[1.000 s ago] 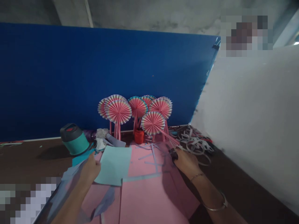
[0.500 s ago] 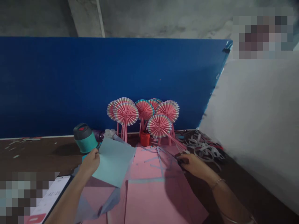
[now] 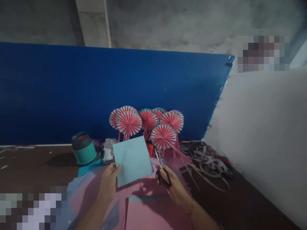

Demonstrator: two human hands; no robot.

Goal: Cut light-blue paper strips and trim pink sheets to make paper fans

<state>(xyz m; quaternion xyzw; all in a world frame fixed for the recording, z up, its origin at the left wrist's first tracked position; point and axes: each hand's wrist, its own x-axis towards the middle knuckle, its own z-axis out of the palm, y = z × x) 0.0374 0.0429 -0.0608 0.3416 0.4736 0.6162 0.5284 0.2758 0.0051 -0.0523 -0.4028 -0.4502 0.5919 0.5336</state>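
I have the pale blue sheet (image 3: 133, 161) raised at a tilt over pink sheets (image 3: 148, 214), my left hand (image 3: 109, 179) pinching its left edge in a closed grip. Just beside its right corner, my right hand's (image 3: 176, 190) grip wraps the black-handled scissors (image 3: 160, 165). Behind stand pleated fans (image 3: 163, 136); pale strips (image 3: 207, 167) lie rightward.

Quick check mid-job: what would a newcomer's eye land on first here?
Probably the cluster of pink pleated paper fans in the center, standing out against the blue panel behind them. Next, the light-blue sheet held up in the left hand, just in front of them, and the black-handled scissors in the right hand beside it.
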